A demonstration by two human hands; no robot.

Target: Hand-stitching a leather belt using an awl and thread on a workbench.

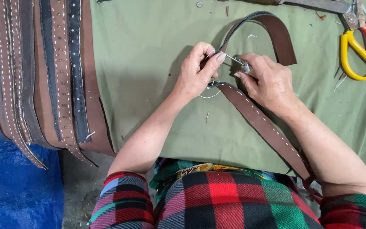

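Plaid sleeves (217, 199) in red, green and black fill the 6 o'clock edge of the head view, and both forearms are extended from them over a green cloth (149, 51) spread on the bench. A brown leather strap (263, 121) is run from the lap at 5 o'clock up to the hands, then looped away towards 12 o'clock. The left hand (195, 72) is closed on the strap end, its fingers (214, 57) pinched around a thin metal needle or awl (234, 59). The right hand (270, 82) is clenched on the tool's silvery butt at 3 o'clock of the left.

A fingertip could be pricked, since the point is worked right between pinching fingers and leather. A slip would be likely if the strap were to twist in the grip. White thread (210, 94) hanging below the hands could be snagged.

Finished straps (43, 72) are piled at 9 o'clock; scissors (359, 48) are left at 2 o'clock, well apart.
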